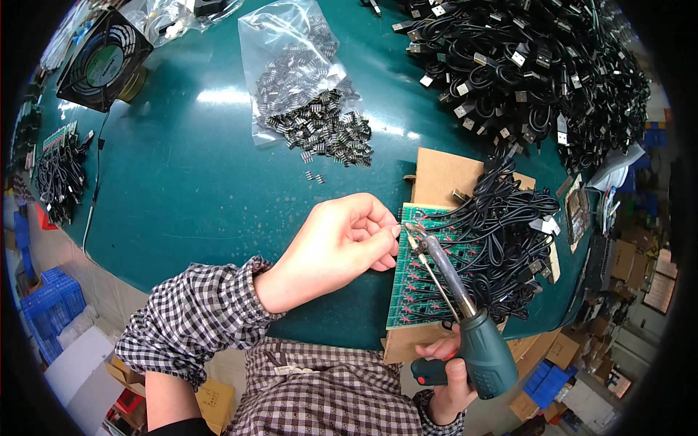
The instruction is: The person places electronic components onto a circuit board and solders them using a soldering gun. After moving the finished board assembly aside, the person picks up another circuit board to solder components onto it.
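Note:
My right hand [452, 378] is wrapped round the dark green handle of a soldering gun [488, 356], a finger at its trigger. Its metal barrel slants up to the left, with a thin wire-feed tube alongside, and the tip is at the upper left part of a green circuit board panel [398, 291]. Beside that tip my left hand [342, 236] pinches thumb and fingers together at the panel's left edge; what lies between them is too small to make out. Black cables [502, 232] with red wire ends run from the panel to the right.
Under the panel lies a brown board [445, 174]. A clear bag [280, 65] spills small metal connectors [327, 134] onto the green table [189, 167]. Black USB cables [523, 65] are heaped at the far right. A black fan [104, 64] stands far left, near more wired boards [59, 171].

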A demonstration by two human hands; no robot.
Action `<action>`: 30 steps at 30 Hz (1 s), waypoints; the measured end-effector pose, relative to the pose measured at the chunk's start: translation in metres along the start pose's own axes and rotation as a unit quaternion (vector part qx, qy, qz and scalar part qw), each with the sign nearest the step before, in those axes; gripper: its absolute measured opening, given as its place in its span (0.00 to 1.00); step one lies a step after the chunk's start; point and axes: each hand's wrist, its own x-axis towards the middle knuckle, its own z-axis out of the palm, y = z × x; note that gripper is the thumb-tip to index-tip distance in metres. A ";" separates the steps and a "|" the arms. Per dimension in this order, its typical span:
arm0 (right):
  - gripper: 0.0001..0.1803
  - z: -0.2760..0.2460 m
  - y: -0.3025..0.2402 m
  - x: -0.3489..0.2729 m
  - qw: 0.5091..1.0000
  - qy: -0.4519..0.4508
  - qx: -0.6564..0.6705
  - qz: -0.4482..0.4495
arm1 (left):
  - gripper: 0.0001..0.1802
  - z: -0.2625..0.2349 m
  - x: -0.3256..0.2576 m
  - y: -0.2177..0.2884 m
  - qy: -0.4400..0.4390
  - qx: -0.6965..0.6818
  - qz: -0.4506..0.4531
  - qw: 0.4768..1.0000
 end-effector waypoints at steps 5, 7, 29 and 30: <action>0.32 -0.001 0.000 -0.002 1.000 0.005 0.000 0.007 | 0.09 0.000 0.000 0.001 0.002 0.004 0.000 1.000; 0.32 -0.001 0.000 -0.002 1.000 0.006 0.003 0.011 | 0.09 0.000 0.001 0.000 0.003 0.010 0.002 1.000; 0.30 0.002 0.001 -0.003 0.999 0.036 0.015 -0.008 | 0.09 0.001 0.000 0.001 0.009 0.014 0.001 1.000; 0.30 0.001 0.002 -0.002 0.999 0.019 0.025 -0.014 | 0.09 0.001 0.000 0.001 0.008 0.009 0.002 1.000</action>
